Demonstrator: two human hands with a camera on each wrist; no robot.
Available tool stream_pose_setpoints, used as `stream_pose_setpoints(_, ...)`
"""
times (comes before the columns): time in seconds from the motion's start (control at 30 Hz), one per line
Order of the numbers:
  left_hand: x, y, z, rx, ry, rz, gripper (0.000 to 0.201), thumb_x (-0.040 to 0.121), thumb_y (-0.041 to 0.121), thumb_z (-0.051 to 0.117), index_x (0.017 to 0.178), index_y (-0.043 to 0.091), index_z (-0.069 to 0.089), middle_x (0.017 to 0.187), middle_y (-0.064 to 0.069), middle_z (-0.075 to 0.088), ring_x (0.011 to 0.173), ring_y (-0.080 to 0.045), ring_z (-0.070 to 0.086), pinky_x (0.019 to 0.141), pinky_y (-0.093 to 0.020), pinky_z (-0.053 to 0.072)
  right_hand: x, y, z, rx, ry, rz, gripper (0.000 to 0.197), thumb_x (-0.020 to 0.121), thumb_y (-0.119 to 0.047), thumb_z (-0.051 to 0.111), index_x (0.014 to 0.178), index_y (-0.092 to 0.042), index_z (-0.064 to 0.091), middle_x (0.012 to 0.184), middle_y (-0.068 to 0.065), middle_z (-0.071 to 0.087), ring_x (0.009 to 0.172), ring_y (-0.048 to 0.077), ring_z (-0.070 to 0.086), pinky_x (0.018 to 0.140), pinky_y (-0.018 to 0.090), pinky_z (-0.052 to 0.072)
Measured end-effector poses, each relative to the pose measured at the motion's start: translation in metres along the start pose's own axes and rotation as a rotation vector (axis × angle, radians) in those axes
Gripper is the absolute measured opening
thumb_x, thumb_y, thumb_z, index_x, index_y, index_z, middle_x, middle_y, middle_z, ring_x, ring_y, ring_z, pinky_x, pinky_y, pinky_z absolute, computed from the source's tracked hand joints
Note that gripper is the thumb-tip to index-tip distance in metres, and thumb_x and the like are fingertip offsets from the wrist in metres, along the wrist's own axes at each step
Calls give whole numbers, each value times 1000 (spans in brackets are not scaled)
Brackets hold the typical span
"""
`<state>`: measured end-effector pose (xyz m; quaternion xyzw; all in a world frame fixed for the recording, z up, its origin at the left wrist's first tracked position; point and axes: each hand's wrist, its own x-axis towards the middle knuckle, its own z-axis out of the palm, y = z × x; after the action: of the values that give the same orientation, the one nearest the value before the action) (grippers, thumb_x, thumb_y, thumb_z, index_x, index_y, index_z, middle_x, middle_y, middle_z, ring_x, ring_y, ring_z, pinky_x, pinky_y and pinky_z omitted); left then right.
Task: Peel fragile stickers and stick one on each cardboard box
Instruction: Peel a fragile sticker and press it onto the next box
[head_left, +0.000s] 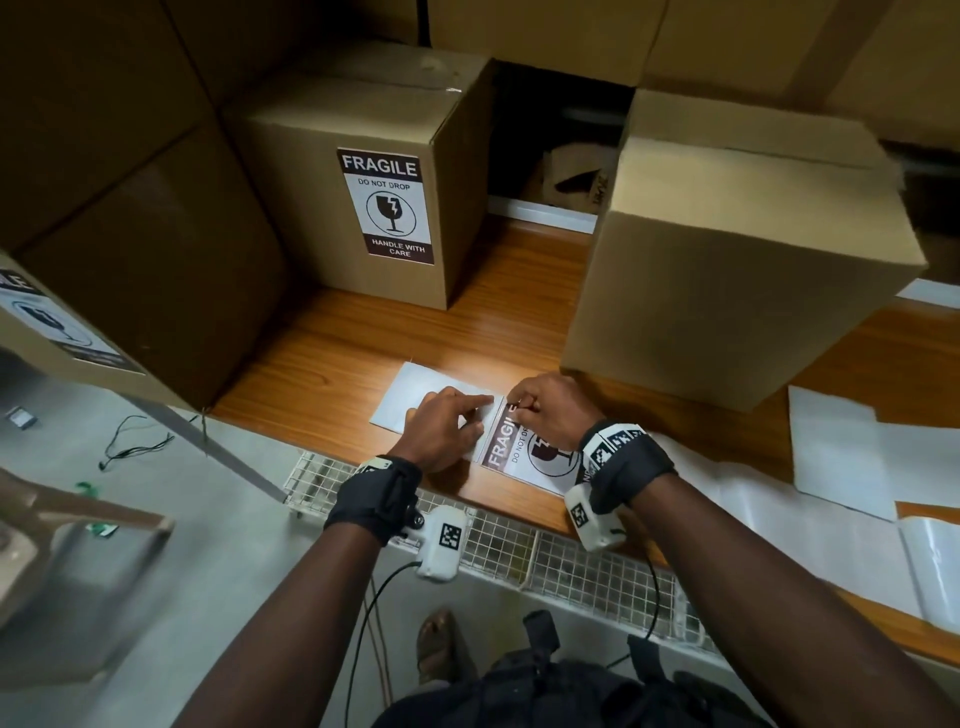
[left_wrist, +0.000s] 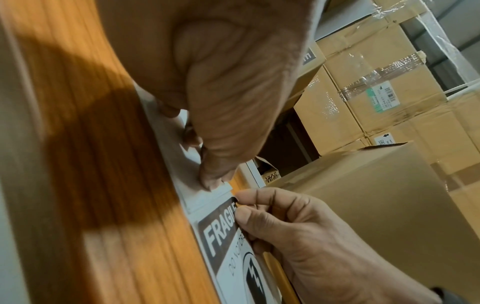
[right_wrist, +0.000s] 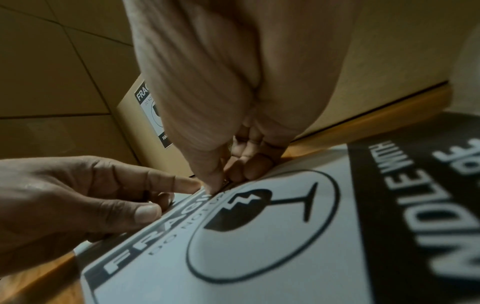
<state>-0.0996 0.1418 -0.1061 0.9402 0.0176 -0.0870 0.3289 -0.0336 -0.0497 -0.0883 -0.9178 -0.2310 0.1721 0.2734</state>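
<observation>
Fragile sticker (head_left: 524, 447) lay on the tabletop (head_left: 363, 332). Right hand (head_left: 550, 410) pinched its corner; left hand (head_left: 441, 426) pressed the backing sheet (head_left: 415, 389), fingers straight.

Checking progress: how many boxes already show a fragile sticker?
2: the box at the back and the box at the near left edge. Other boxes' hidden faces may carry more.

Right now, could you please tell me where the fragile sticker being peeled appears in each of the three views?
Head: the sticker lies low at centre on the wooden table, between both wrists.
Left wrist: bottom centre, its corner pinched by the right hand.
Right wrist: fills the lower right half.
Shared landmark: the labelled box, visible in the head and right wrist views.
</observation>
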Motion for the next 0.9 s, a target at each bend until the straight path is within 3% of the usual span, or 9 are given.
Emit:
stream_pose_setpoints(0.2,0,1,-1,6,-14,-2,44,98,27,64,141,32,58,109,8,54,115,-18,50,101,-48,41,2,-1,-3,18,16,-6,3,95,-16,69,95,-14,69,88,-2,69,78,12,64,62,19,49)
stream_pose_setpoints(0.4,1,3,-4,-30,-3,-13,44,96,26,68,139,31,60,107,7,56,107,-15,54,97,-42,45,-2,-2,-14,63,-7,-22,10,98,-18,65,100,-9,70,92,-2,66,81,11,59,63,16,43)
stream_pose_setpoints(0.53,2,4,-5,-68,-16,-44,43,96,24,68,138,30,62,112,4,59,105,-14,54,98,-40,47,-9,2,-25,95,-28,-34,12,97,-23,68,101,-12,70,97,-4,67,81,6,59,70,24,47)
stream_pose_setpoints(0.63,2,3,-5,-72,-20,-42,43,96,24,69,138,29,62,111,3,59,107,-17,56,98,-43,48,-19,7,-34,140,-24,-70,10,96,-24,69,102,-15,69,105,-8,68,87,5,63,72,20,48)
stream_pose_setpoints(0.73,2,4,-5,-88,-16,-45,42,96,22,69,137,27,63,112,3,59,109,-20,58,94,-37,50,-30,13,-40,246,-54,-79,11,93,-20,72,99,-12,68,99,-7,71,82,3,66,69,22,53)
stream_pose_setpoints(0.8,1,4,-4,-91,-8,-38,41,95,21,69,136,27,64,112,4,60,111,-21,59,97,-41,50,-38,16,-46,282,-42,-88,13,89,-18,76,96,-12,67,95,-3,73,86,7,68,75,29,57)
stream_pose_setpoints(0.9,0,3,-2,-87,7,-47,40,94,22,70,134,30,65,113,5,61,113,-19,58,104,-48,46,-54,17,-58,316,19,-104,16,87,-13,77,95,-11,64,91,2,72,77,-1,63,72,18,51)
